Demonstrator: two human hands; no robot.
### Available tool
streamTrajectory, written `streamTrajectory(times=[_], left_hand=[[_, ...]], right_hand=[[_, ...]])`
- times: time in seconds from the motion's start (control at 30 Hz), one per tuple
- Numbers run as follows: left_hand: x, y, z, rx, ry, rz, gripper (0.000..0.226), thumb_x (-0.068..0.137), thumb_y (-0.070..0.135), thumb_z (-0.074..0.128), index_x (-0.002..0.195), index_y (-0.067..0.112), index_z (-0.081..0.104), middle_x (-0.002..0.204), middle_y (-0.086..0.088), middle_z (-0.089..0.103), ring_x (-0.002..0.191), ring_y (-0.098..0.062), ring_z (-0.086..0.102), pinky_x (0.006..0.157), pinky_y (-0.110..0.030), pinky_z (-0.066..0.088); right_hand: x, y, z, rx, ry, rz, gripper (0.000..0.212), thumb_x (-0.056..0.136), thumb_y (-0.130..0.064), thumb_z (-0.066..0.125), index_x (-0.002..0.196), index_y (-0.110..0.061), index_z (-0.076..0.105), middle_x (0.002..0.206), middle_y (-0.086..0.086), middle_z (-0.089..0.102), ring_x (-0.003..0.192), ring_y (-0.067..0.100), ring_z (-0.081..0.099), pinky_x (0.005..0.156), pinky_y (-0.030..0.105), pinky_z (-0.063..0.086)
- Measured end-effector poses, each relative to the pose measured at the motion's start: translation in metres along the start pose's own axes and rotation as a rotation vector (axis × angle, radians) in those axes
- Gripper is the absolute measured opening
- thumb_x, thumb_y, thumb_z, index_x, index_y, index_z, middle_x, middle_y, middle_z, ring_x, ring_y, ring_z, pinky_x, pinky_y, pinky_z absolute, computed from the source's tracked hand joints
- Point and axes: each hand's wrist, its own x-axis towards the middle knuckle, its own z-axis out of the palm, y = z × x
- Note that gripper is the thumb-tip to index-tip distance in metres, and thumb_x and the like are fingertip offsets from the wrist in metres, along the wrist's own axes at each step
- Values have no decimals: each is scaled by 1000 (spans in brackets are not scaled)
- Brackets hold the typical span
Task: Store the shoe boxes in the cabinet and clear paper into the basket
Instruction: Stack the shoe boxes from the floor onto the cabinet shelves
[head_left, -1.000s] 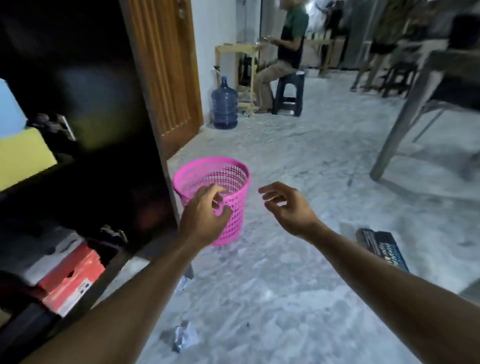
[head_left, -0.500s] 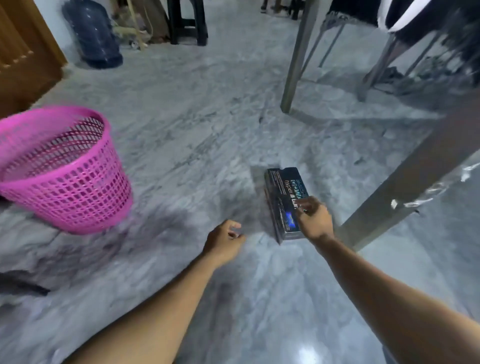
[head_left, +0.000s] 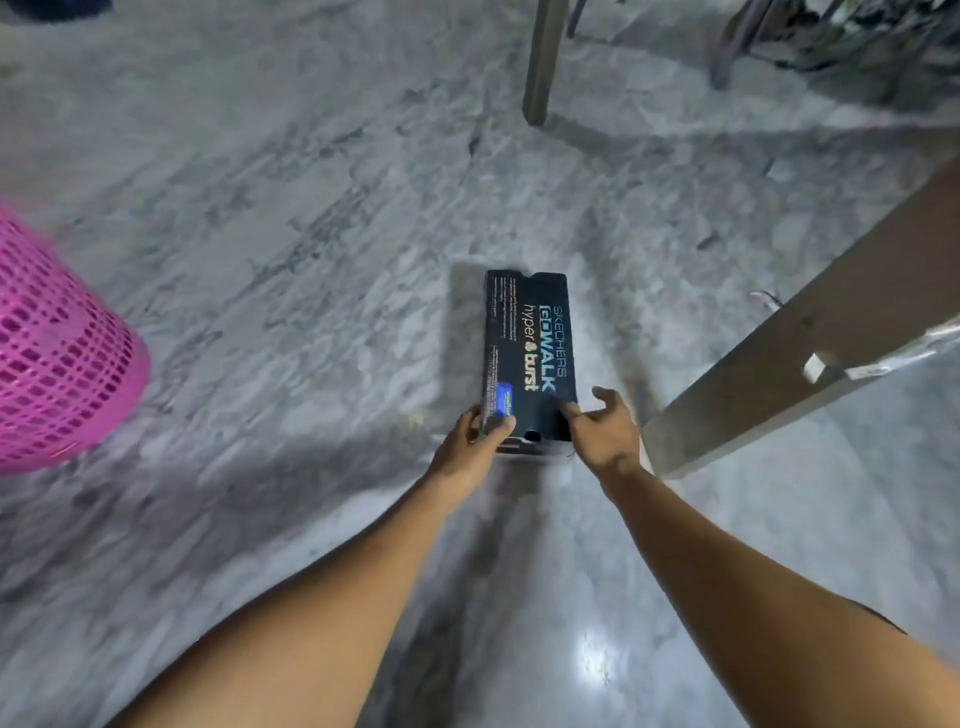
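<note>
The left hand grips the near left corner of the shoe box, its thumb laid over the top by a small blue label and its fingers wrapped down the left side. The right hand holds the near right corner: the thumb presses on the lid, while the other fingers curl loosely beside the right edge, and whether they touch the side of the box cannot be told. Both forearms reach forward from the bottom of the view and converge on the near end of the box.

The box is black and long, printed with "SKECHERS GOWALK hyper burst", and stretches straight away from the hands on the marbled grey floor. A round finger hole shows in its near end, between the two hands.

Just right of the right hand, a thick grey wooden leg slants up and away. Farther ahead of the hands, past the far end of the box, a thinner leg stands upright on the floor. Well off to the left of the left hand stands the pink mesh basket, cut by the frame edge and blurred.
</note>
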Motion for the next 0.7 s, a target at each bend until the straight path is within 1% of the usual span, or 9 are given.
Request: streamTrajectory(times=[0.1,0.13,0.2,0.27,0.37,0.43,0.5,0.6,0.7], left_hand=[[4,-6,-4,-98,109,10,76,65,80,66,128,38,57,112,16,72,109,-12,67,96,-41,55],[2,-10,-6,-135,131,16,71,68,77,68,126,37,58,109,16,71,104,-9,67,96,-45,56],[-13,-15,-10,-216,128,21,46,85,62,71,121,37,59,105,13,68,93,-9,65,93,-49,58],[-26,-24,-13,-315,106,14,29,94,45,70,119,39,59,102,10,68,87,-12,66,86,-44,62],[-47,-39,-27,-433,63,2,34,93,36,72,125,39,59,111,6,75,102,-18,74,89,-42,63],[-59,-44,-40,-428,50,-19,34,92,41,73,123,44,60,113,7,76,98,-17,76,90,-43,62],[-69,-45,-64,-412,50,-28,28,95,44,68,121,43,58,103,16,78,83,-8,77,81,-36,59],[-81,-34,-109,-482,92,-56,57,76,69,72,125,42,58,125,0,71,101,-19,72,82,-35,53],[-98,-24,-155,-549,123,-16,82,54,84,74,127,52,56,130,-9,65,114,-29,66,93,-47,54]], right_hand=[[0,2,6,105,-52,34,39,89,-47,71,113,-16,73,97,2,77,98,23,70,90,32,53],[-1,1,9,141,-41,22,36,87,-49,73,99,-15,75,93,0,77,94,21,70,84,33,53],[-4,-4,12,279,-25,34,43,82,-53,78,79,-13,62,82,-3,74,84,20,67,73,31,47],[-11,-15,17,428,-81,78,49,79,-54,82,80,-14,53,70,-5,70,68,17,61,60,27,43],[-31,-31,22,423,-226,90,52,80,-49,84,96,-11,52,76,3,64,57,14,51,43,24,37],[-41,-33,22,395,-290,105,58,85,-44,82,116,-10,47,83,3,61,64,14,52,47,24,41],[-52,-32,22,370,-384,111,65,87,-43,79,129,-14,41,94,6,63,81,19,58,65,32,48],[-74,-28,22,289,-538,71,70,84,-43,82,136,-27,38,121,12,64,109,31,64,92,51,53],[-109,-32,24,266,-704,43,89,63,-45,88,139,-34,41,129,13,65,115,33,65,91,52,56]])
